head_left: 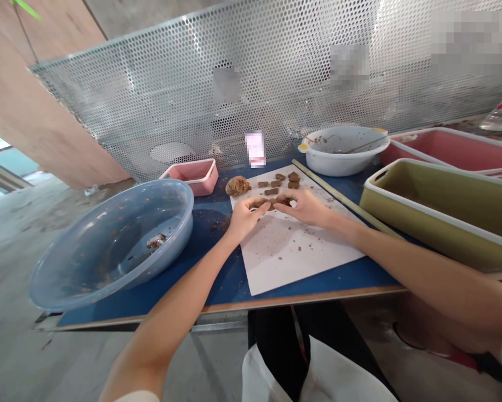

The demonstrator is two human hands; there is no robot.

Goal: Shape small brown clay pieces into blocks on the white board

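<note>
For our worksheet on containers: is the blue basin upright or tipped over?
The blue basin is upright: its mouth opens upward, and a brown clump lies inside it.

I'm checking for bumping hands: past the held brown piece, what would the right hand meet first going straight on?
Likely the left hand, facing it across the held piece; depth is unclear.

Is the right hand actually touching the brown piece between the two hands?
Touching. The head view shows the right hand with its thumb and fingertips against the brown piece, no gap visible there.
</note>
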